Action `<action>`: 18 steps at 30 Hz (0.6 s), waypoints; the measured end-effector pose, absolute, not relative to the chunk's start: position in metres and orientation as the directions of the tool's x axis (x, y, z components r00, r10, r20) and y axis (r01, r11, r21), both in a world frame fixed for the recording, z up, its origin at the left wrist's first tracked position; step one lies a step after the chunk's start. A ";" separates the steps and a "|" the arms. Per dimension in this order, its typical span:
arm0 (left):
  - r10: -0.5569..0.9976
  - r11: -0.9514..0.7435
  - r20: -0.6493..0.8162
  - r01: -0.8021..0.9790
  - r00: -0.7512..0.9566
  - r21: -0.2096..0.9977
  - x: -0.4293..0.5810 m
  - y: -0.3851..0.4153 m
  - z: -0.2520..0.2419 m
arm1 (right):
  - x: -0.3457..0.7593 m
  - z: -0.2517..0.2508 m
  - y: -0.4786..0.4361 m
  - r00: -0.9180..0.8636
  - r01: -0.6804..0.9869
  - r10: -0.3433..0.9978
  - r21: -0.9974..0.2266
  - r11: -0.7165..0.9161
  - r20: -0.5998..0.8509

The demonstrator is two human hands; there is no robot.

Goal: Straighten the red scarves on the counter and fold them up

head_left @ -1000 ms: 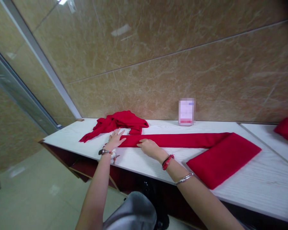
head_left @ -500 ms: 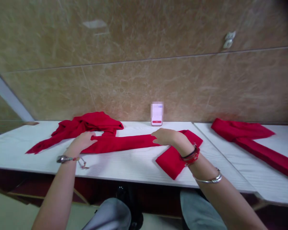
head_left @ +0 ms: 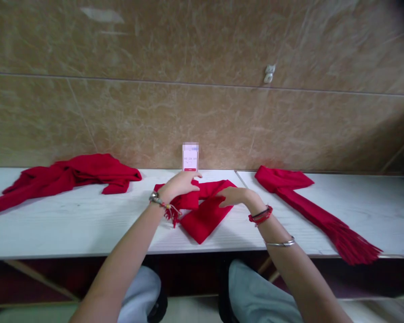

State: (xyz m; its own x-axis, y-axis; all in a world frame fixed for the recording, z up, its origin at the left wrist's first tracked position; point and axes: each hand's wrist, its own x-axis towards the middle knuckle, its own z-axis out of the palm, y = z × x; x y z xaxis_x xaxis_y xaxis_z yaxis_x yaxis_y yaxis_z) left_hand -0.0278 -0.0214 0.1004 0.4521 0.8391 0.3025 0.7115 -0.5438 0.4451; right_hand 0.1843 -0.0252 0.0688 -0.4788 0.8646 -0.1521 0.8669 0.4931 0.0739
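Observation:
A red scarf (head_left: pixel 204 222) lies partly folded on the white table in front of me, its layers crossing at an angle. My left hand (head_left: pixel 182 185) is closed on a doubled-over section at the scarf's left part, and fringe hangs out below that wrist. On the right, my right hand (head_left: pixel 235 197) has its fingers curled down on the scarf's upper fold, thumb and fingertips at the cloth. The hands are a short way apart. My palms and some fingertips are hidden from view.
A phone (head_left: pixel 190 157) with a lit screen leans against the tiled wall behind the scarf. To the left is a crumpled red cloth (head_left: pixel 87 170). A second red scarf (head_left: pixel 303 206) lies at the right, its fringe over the white table's (head_left: pixel 87 233) front edge.
My left hand has come rightward toward the right hand, folding the stretched scarf strip over. My right hand stays at the scarf. The view has shifted to the right.

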 end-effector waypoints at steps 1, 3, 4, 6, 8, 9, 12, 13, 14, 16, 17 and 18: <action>0.830 -0.557 0.238 0.730 0.505 0.396 -0.013 -0.018 0.092 | 0.191 0.069 -0.025 -0.488 0.861 0.853 0.058 0.505 -0.188; 0.804 -0.578 0.090 0.737 0.588 0.349 0.006 -0.009 0.077 | 0.201 0.067 -0.023 -0.513 0.848 0.827 0.010 0.529 -0.230; 0.790 -0.584 0.037 0.733 0.612 0.348 0.011 -0.004 0.072 | 0.206 0.064 -0.021 -0.529 0.842 0.820 -0.016 0.539 -0.220; 0.786 -0.574 -0.003 0.733 0.618 0.364 0.011 0.005 0.066 | 0.212 0.057 -0.016 -0.567 0.823 0.805 -0.066 0.565 -0.177; 0.821 -0.537 0.014 0.763 0.571 0.360 0.004 0.012 0.066 | 0.215 0.047 -0.009 -0.609 0.793 0.788 -0.093 0.602 -0.096; 0.842 -0.511 0.018 0.785 0.540 0.351 -0.001 0.014 0.067 | 0.215 0.041 -0.005 -0.628 0.777 0.777 -0.099 0.622 -0.048; 0.850 -0.491 -0.007 0.797 0.527 0.351 -0.017 0.018 0.069 | 0.215 0.027 0.004 -0.670 0.735 0.741 -0.097 0.671 0.053; 0.830 -0.516 -0.014 0.777 0.558 0.362 -0.022 0.018 0.069 | 0.214 0.024 0.006 -0.676 0.728 0.734 -0.095 0.679 0.064; 0.805 -0.547 -0.010 0.748 0.593 0.377 -0.025 0.019 0.067 | 0.213 0.021 0.008 -0.679 0.725 0.731 -0.094 0.683 0.067; 0.748 -0.603 0.001 0.679 0.664 0.418 -0.031 0.020 0.062 | 0.211 0.018 0.011 -0.678 0.727 0.732 -0.083 0.682 0.073; 0.722 -0.616 -0.007 0.647 0.692 0.450 -0.032 0.020 0.058 | 0.211 0.018 0.012 -0.673 0.732 0.736 -0.076 0.677 0.077; 0.696 -0.617 -0.023 0.615 0.718 0.491 -0.033 0.021 0.055 | 0.211 0.018 0.013 -0.667 0.737 0.741 -0.071 0.672 0.084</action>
State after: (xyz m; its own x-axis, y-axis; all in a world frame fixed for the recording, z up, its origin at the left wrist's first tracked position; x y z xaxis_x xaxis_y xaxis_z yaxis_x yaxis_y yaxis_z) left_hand -0.0332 0.0213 0.0547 0.7175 0.6961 -0.0233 0.6148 -0.6172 0.4910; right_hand 0.2105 0.0129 0.0179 -0.6667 0.7406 0.0840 0.7373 0.6718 -0.0712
